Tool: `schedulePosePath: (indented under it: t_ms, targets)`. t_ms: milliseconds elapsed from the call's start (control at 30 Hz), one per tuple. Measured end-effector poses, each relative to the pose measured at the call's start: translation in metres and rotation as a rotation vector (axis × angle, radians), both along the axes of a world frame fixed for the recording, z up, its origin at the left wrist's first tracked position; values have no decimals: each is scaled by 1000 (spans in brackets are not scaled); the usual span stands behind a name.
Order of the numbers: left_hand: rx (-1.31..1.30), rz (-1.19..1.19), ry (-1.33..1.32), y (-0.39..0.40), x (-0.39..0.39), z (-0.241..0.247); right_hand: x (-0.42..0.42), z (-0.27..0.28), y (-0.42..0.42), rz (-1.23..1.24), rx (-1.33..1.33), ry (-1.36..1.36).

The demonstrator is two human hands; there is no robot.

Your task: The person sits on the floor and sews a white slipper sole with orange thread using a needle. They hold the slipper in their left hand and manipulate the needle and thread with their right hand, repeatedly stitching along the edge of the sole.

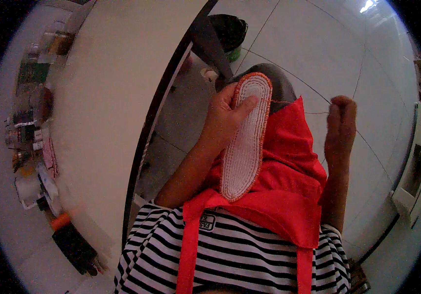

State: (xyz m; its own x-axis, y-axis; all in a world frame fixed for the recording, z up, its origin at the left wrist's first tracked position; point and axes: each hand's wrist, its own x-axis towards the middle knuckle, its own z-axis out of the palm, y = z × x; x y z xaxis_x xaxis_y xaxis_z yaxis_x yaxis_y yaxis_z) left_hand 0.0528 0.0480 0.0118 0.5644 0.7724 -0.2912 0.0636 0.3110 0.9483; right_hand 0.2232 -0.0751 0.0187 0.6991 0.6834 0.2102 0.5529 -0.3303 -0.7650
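Observation:
My left hand [229, 114] grips a white stitched shoe insole [245, 147] near its upper end, with the thumb lying across its face. Rows of stitching follow the insole's outline, and orange thread binds its edge. From its right edge a thin orange thread [315, 113] stretches across to my right hand [341, 128]. That hand is raised off to the right, fingers together, and the thread runs to it. Whether a needle sits in the fingers cannot be seen. Beneath the insole a red apron [287, 154] covers my lap.
To my left is a pale tabletop [96, 128] with a dark edge; blurred small items line its far side. A bin with a black liner [229, 33] stands on the tiled floor [317, 44] ahead. A white appliance-like object [412, 165] is at the far right.

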Motion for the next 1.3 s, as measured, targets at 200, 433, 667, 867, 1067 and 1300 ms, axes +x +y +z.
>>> schedulePosePath:
  t_ms: [200,433,667,867,1067,1300]
  targets:
    - [12,11,-27,-4,4,1,-31,8,21,215,84,-101]
    - [59,-18,-20,-5,4,2,-48,10,31,226,203,-214]
    - [40,-17,-15,-5,4,3,-48,7,34,221,191,-247]
    - [34,-12,4,-5,5,3,-45,8,33,224,196,-250]
    - [19,-21,-30,-5,5,-2,-45,9,33,240,183,-281]
    - [50,-22,-5,-4,5,2,-46,8,34,230,164,-299]
